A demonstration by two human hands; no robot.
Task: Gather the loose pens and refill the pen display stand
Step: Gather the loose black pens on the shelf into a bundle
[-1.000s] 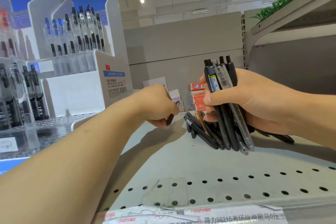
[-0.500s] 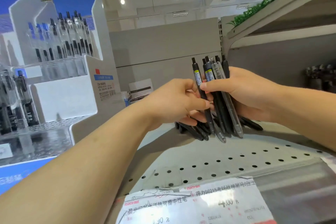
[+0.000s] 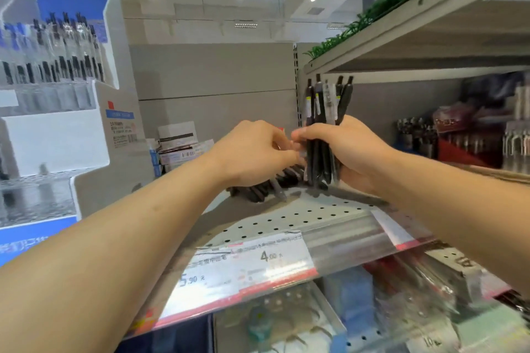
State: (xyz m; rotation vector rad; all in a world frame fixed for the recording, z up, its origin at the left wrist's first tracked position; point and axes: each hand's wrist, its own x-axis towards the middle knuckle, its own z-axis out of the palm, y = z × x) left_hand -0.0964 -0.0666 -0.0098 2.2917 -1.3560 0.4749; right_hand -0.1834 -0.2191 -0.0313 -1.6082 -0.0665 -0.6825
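- A bundle of dark pens [image 3: 324, 135] stands upright, clicker ends up, gripped in the right hand [image 3: 352, 152] above the perforated shelf [image 3: 301, 215].
- More loose black pens [image 3: 266, 189] lie flat on the shelf, partly hidden under the left hand [image 3: 252, 152].
- The white-and-blue pen display stand [image 3: 86, 112], at left, holds rows of upright pens.

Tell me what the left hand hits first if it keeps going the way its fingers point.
Most likely the bundle of pens held upright in the right hand; the left hand reaches rightward and looks almost against it, though depth is unclear.

Head cam, close, faces fwd/down at hands [image 3: 301, 149] over shelf [image 3: 301, 218].
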